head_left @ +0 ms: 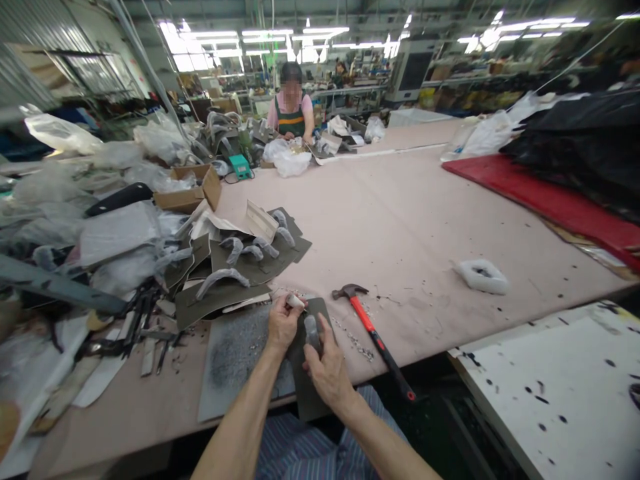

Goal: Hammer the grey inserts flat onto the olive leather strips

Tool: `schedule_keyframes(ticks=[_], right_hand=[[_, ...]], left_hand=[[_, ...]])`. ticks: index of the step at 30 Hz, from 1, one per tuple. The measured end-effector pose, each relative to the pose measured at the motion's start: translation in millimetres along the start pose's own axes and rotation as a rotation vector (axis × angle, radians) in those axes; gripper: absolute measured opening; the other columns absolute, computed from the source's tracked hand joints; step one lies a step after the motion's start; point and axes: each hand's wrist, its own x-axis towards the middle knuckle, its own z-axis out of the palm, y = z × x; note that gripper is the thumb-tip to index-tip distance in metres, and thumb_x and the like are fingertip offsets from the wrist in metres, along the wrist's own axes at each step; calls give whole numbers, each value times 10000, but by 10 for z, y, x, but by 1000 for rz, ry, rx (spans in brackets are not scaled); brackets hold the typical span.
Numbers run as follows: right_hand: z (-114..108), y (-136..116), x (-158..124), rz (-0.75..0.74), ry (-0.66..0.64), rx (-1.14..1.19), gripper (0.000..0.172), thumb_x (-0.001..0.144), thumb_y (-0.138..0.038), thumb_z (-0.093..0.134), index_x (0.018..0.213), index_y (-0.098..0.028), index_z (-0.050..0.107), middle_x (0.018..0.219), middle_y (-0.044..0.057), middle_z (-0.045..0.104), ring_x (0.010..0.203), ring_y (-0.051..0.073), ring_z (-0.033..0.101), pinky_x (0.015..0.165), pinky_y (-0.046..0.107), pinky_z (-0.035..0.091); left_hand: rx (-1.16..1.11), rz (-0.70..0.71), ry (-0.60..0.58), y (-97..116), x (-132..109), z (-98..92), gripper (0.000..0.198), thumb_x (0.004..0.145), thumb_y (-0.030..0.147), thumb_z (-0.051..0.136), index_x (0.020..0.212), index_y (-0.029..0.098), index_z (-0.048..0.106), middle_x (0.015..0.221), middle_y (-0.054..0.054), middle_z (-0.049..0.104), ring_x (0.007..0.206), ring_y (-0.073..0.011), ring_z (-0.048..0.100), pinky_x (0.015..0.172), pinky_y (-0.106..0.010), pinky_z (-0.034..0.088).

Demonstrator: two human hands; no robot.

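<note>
My left hand (283,325) is closed around a small white cylindrical piece (295,302), held near the top of a dark grey-green flat panel (309,397). On that panel is a plastic-wrapped curved handle (311,328), gripped between the thumb and fingers of my right hand (327,365). The panel stands tilted over the front edge of the table, beside a worn grey slab (233,363). To the right of my hands lies a claw hammer (367,320) with a red and black handle. Small shiny metal bits (357,343) are scattered between the hammer and the panel.
More grey-green panels with wrapped handles (260,257) are stacked to the left, behind hand tools (145,327) and plastic bags. A roll in white wrapping (483,276) lies right. Across the table a co-worker (293,110) sits. A white board (555,380) stands at the near right.
</note>
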Motion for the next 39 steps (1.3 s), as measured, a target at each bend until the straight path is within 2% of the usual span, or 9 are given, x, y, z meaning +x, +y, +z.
schedule_keyframes(ticks=[4, 9, 21, 24, 27, 29, 32, 36, 39], right_hand=[[-50, -55, 36, -211, 35, -304, 376, 885, -225, 493, 1251, -168, 558, 1144, 125, 574, 1056, 249, 570, 952, 407, 484], [-114, 0, 91, -326, 2, -454, 107, 913, -241, 487, 909, -170, 567, 1042, 120, 566, 990, 256, 521, 894, 421, 462], [-146, 15, 100, -300, -37, -421, 104, 919, -275, 522, 936, -173, 542, 1011, 96, 566, 972, 252, 508, 876, 417, 444], [-285, -9, 134, -328, -106, -308, 154, 943, -304, 516, 1031, -182, 554, 1069, 92, 575, 1028, 241, 528, 921, 400, 458], [-558, 73, 191, -327, 9, -352, 221, 967, -304, 481, 1144, -192, 550, 1171, 112, 579, 1127, 247, 522, 994, 407, 440], [-780, 190, 227, -239, 141, -561, 265, 934, -286, 517, 1167, -164, 553, 1210, 154, 566, 1151, 289, 507, 1006, 446, 420], [-1079, 366, 273, 3, 148, -801, 265, 849, -236, 581, 1092, -132, 574, 1117, 182, 571, 1056, 318, 525, 932, 453, 429], [-1286, 390, 354, 395, 18, -356, 99, 783, -172, 583, 865, -188, 530, 872, 79, 572, 857, 220, 563, 749, 320, 468], [-1299, 197, 411, 543, -130, -87, 85, 778, -187, 548, 766, -210, 467, 696, 10, 534, 593, 146, 523, 533, 253, 441]], left_hand=[[18, 4, -24, -33, -8, -25, 295, 770, 327, 723, 1005, 178, 625, 931, -59, 742, 854, -214, 737, 866, -373, 575], [58, 27, -41, -11, -11, -18, 252, 799, 323, 707, 992, 183, 626, 887, -44, 738, 829, -209, 733, 835, -350, 568], [182, 88, -75, -64, 29, -13, 218, 803, 280, 665, 1001, 197, 622, 857, -28, 731, 824, -203, 717, 834, -349, 558], [260, 94, -101, -7, 31, 4, 189, 793, 277, 658, 962, 196, 636, 845, -33, 732, 808, -205, 709, 799, -338, 559], [361, 119, -126, 72, 6, 28, 123, 797, 268, 640, 898, 199, 652, 831, -36, 733, 786, -203, 698, 766, -324, 551], [424, 160, -129, 102, -23, 39, 100, 807, 255, 623, 886, 204, 658, 828, -32, 731, 779, -199, 688, 760, -315, 542], [487, 220, -135, 94, -65, 43, 112, 819, 227, 595, 906, 211, 664, 839, -29, 730, 792, -196, 682, 768, -307, 530], [563, 276, -166, 53, -90, 31, 142, 819, 213, 580, 933, 215, 665, 884, -43, 737, 825, -207, 684, 776, -310, 522], [596, 292, -180, 52, -91, 23, 139, 830, 215, 562, 927, 221, 662, 870, -42, 728, 822, -210, 674, 760, -309, 512]])
